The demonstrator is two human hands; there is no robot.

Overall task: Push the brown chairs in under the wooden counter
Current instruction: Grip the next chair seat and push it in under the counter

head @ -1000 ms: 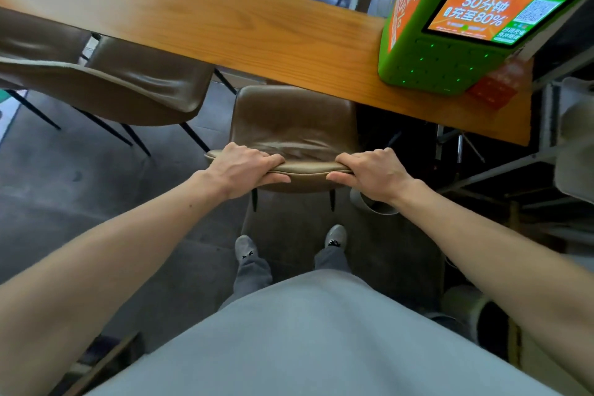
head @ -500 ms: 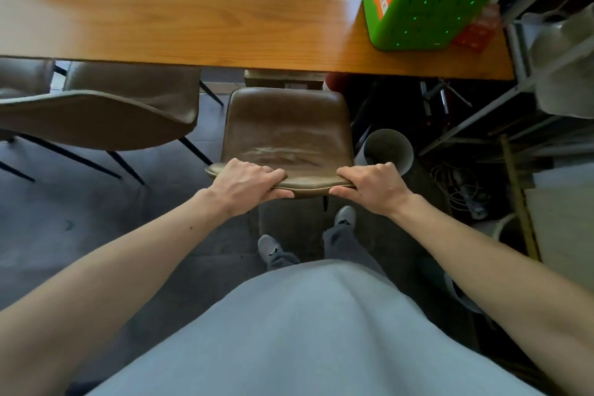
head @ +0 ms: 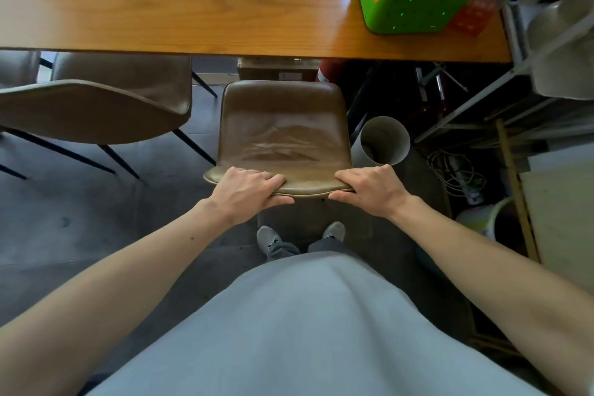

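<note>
1. Brown chair (head: pixel 283 125): stands on the dark floor directly before the person. Its whole seat shows on the near side of the wooden counter (head: pixel 193 10), whose front edge runs just beyond the seat's far end.
2. Left hand (head: pixel 247 190): grips the left end of the chair's backrest rim, fingers curled over the top and thumb beneath.
3. Right hand (head: pixel 369 190): grips the right end of the same rim in the same way. The two hands are apart, with bare rim between them.
4. Second brown chair (head: pixel 96 106): just left of the held chair, its seat partly hidden under the counter edge.
5. Green kiosk (head: pixel 411 0): stands on the right end of the counter.
6. Grey tube (head: pixel 382 141): stands tilted on the floor, just right of the held chair, its open mouth facing up; only its shadowed inner wall shows.
7. White bucket (head: pixel 482 219): on the floor at right, near a tangle of cables (head: pixel 456 170); its contents cannot be told.
8. Cardboard box (head: pixel 276 69): closed, under the counter beyond the seat.
</note>
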